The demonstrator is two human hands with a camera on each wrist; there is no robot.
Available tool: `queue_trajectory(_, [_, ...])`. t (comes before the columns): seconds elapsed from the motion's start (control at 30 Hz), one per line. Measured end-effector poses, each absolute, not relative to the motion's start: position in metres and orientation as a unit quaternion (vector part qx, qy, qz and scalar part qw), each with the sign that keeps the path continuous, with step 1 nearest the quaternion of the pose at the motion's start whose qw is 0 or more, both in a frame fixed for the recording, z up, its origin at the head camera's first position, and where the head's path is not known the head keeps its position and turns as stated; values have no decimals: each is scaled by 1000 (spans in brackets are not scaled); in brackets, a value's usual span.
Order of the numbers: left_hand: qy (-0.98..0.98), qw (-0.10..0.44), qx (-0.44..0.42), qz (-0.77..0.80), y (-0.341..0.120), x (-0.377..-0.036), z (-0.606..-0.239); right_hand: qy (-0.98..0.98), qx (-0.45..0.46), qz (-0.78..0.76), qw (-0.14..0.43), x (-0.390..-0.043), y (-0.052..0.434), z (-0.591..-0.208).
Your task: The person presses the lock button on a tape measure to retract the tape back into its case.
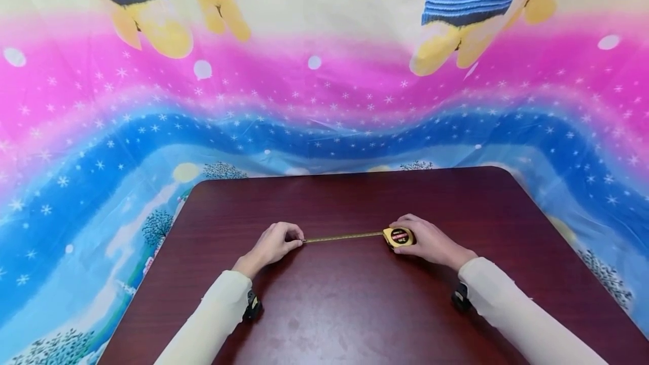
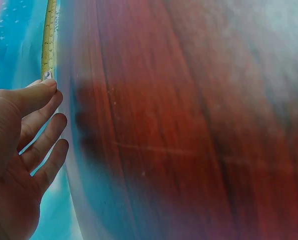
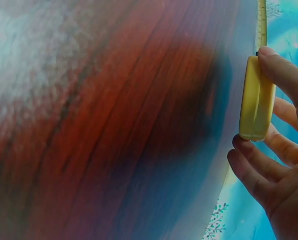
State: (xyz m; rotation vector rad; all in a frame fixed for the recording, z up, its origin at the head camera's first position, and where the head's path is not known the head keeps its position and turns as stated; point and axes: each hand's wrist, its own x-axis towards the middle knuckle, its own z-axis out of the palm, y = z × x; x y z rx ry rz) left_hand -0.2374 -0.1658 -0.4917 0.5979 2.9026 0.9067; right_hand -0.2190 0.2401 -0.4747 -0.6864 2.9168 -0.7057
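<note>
A yellow tape measure case lies on the dark red table, and my right hand grips it. In the right wrist view the yellow case sits between thumb and curled fingers. A short length of yellow tape blade runs left from the case across the table. My left hand pinches the blade's metal end hook. The left wrist view shows the blade reaching my thumb tip, with the other fingers loosely spread below.
The table stands on a bright cloth with pink and blue bands, stars and cartoon bears. Bare tabletop lies in front of and behind both hands. Small black wrist cameras sit under each sleeve.
</note>
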Motion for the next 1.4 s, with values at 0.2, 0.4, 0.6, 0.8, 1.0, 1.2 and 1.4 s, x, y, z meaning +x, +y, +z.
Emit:
queue_trajectory(0.2, [935, 16, 197, 296, -165, -240, -491, 946, -224, -232, 33, -222, 236, -475])
queue_trajectory(0.4, [932, 21, 204, 298, -157, -242, -489, 947, -220, -231, 44, -223, 233, -474])
queue_trajectory(0.6, [929, 21, 213, 302, -149, -242, -490, 944, -226, -236, 45, -222, 230, -473])
queue_trajectory(0.8, [928, 26, 213, 306, -144, -242, -492, 943, -228, -236, 46, -222, 228, -475])
queue_trajectory(1.0, [926, 26, 215, 309, -139, -246, -490, 944, -226, -237, 42, -223, 226, -474])
queue_trajectory(1.2, [925, 31, 216, 313, -134, -248, -488, 944, -222, -237, 54, -223, 223, -473])
queue_trajectory(1.4, [928, 38, 220, 299, -131, -249, -487, 943, -227, -238, 58, -224, 220, -473])
